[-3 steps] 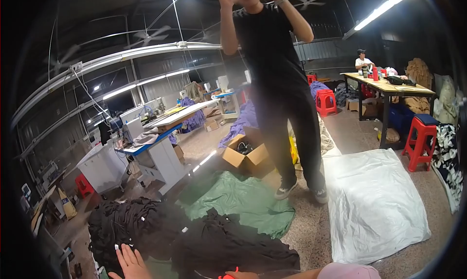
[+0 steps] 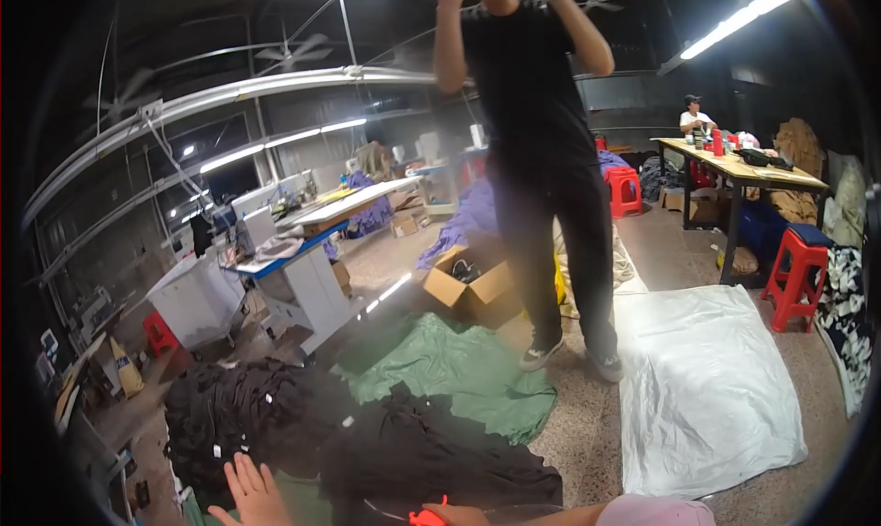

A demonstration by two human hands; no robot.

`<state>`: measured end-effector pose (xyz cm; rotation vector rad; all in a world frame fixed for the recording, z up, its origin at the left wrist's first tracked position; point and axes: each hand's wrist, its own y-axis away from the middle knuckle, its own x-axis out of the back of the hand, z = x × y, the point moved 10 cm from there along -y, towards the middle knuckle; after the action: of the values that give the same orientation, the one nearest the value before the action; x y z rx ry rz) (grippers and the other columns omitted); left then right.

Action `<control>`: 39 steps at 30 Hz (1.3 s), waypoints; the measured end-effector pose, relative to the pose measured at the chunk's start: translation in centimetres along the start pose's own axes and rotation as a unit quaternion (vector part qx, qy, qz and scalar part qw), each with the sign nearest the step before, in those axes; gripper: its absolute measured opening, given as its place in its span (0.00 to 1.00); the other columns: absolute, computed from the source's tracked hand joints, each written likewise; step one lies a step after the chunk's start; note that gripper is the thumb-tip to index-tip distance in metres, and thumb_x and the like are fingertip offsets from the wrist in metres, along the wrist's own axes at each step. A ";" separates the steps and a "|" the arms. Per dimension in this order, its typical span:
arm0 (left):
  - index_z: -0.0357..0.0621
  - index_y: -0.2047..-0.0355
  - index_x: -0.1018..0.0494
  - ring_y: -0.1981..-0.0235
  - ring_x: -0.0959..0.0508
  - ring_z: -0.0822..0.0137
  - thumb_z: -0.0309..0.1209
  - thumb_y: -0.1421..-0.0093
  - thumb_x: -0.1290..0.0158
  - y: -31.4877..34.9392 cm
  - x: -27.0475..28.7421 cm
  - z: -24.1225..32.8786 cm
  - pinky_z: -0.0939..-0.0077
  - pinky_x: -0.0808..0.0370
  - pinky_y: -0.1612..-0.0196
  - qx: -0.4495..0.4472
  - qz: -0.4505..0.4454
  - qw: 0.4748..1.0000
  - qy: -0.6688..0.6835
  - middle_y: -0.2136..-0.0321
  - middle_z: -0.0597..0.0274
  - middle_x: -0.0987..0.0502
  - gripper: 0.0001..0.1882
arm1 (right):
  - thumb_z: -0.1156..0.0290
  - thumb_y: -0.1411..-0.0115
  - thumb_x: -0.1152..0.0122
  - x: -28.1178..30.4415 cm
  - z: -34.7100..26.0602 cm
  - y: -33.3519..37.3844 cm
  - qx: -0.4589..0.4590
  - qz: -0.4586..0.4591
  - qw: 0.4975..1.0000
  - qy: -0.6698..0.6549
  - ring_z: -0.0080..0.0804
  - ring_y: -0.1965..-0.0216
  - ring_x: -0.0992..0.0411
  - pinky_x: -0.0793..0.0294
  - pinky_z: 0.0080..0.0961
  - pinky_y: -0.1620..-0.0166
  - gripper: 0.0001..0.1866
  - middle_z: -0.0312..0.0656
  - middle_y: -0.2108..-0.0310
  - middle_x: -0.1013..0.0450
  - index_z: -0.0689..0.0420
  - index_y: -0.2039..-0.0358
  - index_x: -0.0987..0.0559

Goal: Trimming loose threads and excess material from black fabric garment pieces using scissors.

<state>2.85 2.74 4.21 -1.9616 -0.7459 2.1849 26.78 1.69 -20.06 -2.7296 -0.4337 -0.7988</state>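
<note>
My left hand (image 2: 253, 500) is at the lower edge with its fingers outstretched, beside a heap of black garments (image 2: 248, 407) that bears small white tags. Nothing shows in its grasp. My right hand (image 2: 463, 517) is closed around a red-handled tool (image 2: 428, 516) with a thin metal tip pointing left; its exact kind is hard to make out. Just beyond the tool lies a second pile of black cloth (image 2: 440, 457). Part of a green sheet (image 2: 450, 365) is spread behind both piles.
A person in black (image 2: 541, 113) stands ahead, arms raised. White sheeting (image 2: 702, 388) covers floor at right, near a red stool (image 2: 791, 274) and a work table (image 2: 752, 159). An open cardboard box (image 2: 486, 287) and sewing tables (image 2: 298, 296) are farther off; another person (image 2: 696, 117) sits behind.
The view has shifted slightly, so the standing person and room appear a little further right. My left hand is slightly further right in the picture, and more of the red-handled tool shows.
</note>
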 end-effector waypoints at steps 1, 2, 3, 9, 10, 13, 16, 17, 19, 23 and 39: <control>0.41 0.34 0.42 0.34 0.41 0.53 0.49 0.39 0.44 1.2 -2.4 -1.4 0.54 0.47 0.32 0.027 -0.073 0.993 -0.090 0.35 0.50 0.39 0.39 | 0.60 0.46 0.31 1.1 -1.1 0.8 -0.003 0.038 0.999 -0.028 0.36 0.46 0.27 0.32 0.40 0.43 0.32 0.55 0.49 0.27 0.51 0.42 0.31; 0.38 0.30 0.59 0.28 0.58 0.56 0.56 0.32 0.61 2.5 0.7 -0.3 0.52 0.55 0.29 -0.081 0.125 0.988 -0.052 0.29 0.48 0.58 0.43 | 0.61 0.47 0.30 1.4 -1.2 0.7 0.044 0.090 0.995 -0.004 0.40 0.51 0.24 0.28 0.41 0.47 0.31 0.53 0.53 0.25 0.52 0.44 0.29; 0.38 0.30 0.58 0.28 0.58 0.56 0.57 0.32 0.61 2.4 0.5 -1.8 0.51 0.54 0.29 -0.063 0.133 0.988 -0.048 0.29 0.47 0.58 0.43 | 0.74 0.49 0.43 0.8 0.2 0.4 0.163 0.138 0.977 0.015 0.47 0.56 0.24 0.25 0.38 0.55 0.39 0.54 0.55 0.25 0.48 0.34 0.40; 0.37 0.33 0.48 0.33 0.42 0.47 0.50 0.31 0.61 10.9 8.5 -4.7 0.53 0.47 0.32 0.058 0.194 0.947 -0.249 0.35 0.39 0.43 0.34 | 0.78 0.44 0.43 10.8 -5.1 -2.0 0.129 0.163 0.977 0.048 0.51 0.51 0.26 0.25 0.36 0.50 0.28 0.51 0.50 0.26 0.51 0.41 0.29; 0.37 0.37 0.42 0.40 0.32 0.51 0.47 0.30 0.58 14.1 10.3 -3.9 0.59 0.38 0.36 0.024 0.234 0.892 -0.387 0.40 0.41 0.34 0.30 | 0.73 0.42 0.38 11.8 -5.1 -1.6 0.057 0.100 0.993 0.021 0.49 0.51 0.26 0.26 0.34 0.50 0.26 0.50 0.50 0.26 0.55 0.42 0.29; 0.36 0.43 0.34 0.50 0.24 0.65 0.28 0.32 0.52 19.0 14.3 -2.7 0.71 0.30 0.44 -0.068 0.323 0.758 -0.562 0.50 0.55 0.25 0.18 | 0.65 0.41 0.34 12.8 -3.6 -1.1 0.039 0.022 0.999 -0.004 0.50 0.52 0.26 0.26 0.36 0.51 0.27 0.53 0.53 0.26 0.54 0.42 0.29; 0.33 0.48 0.29 0.46 0.26 0.51 0.23 0.39 0.47 17.4 10.3 -6.8 0.62 0.30 0.43 -0.028 0.089 0.474 -0.875 0.47 0.44 0.28 0.18 | 0.57 0.42 0.34 10.4 -2.6 0.8 0.001 -0.089 0.993 0.080 0.55 0.57 0.26 0.26 0.38 0.54 0.28 0.53 0.59 0.27 0.50 0.42 0.28; 0.35 0.46 0.30 0.41 0.32 0.47 0.26 0.42 0.45 16.8 10.4 -8.4 0.55 0.35 0.40 -0.017 0.032 0.416 -0.909 0.42 0.42 0.33 0.23 | 0.54 0.43 0.34 9.5 -2.9 1.2 -0.036 -0.124 0.985 0.112 0.56 0.61 0.26 0.26 0.41 0.58 0.29 0.51 0.60 0.29 0.48 0.43 0.27; 0.36 0.44 0.31 0.37 0.38 0.48 0.34 0.41 0.45 14.7 9.4 -11.6 0.51 0.40 0.37 0.017 -0.029 0.251 -0.967 0.38 0.43 0.37 0.26 | 0.53 0.44 0.33 10.2 -4.5 2.8 -0.015 -0.122 0.983 0.134 0.55 0.62 0.25 0.25 0.41 0.59 0.29 0.51 0.59 0.30 0.48 0.44 0.26; 0.39 0.50 0.28 0.51 0.29 0.50 0.43 0.44 0.43 16.4 12.6 -12.8 0.52 0.35 0.44 0.034 -0.033 0.223 -0.974 0.55 0.46 0.29 0.26 | 0.52 0.44 0.33 11.1 -4.5 3.4 0.011 -0.096 0.987 0.129 0.53 0.64 0.24 0.24 0.43 0.63 0.24 0.46 0.60 0.25 0.50 0.51 0.24; 0.39 0.32 0.50 0.35 0.50 0.28 0.48 0.40 0.46 14.3 15.3 -10.7 0.45 0.47 0.35 0.079 0.034 0.241 -0.967 0.36 0.21 0.56 0.44 | 0.47 0.42 0.38 8.5 -7.5 -1.0 0.055 -0.140 0.970 0.191 0.53 0.75 0.25 0.28 0.43 0.75 0.23 0.48 0.73 0.24 0.56 0.67 0.31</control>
<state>14.06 -0.64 -16.17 1.9359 -0.1237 2.9605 29.67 1.89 -9.03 -2.3623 -0.7573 -1.2983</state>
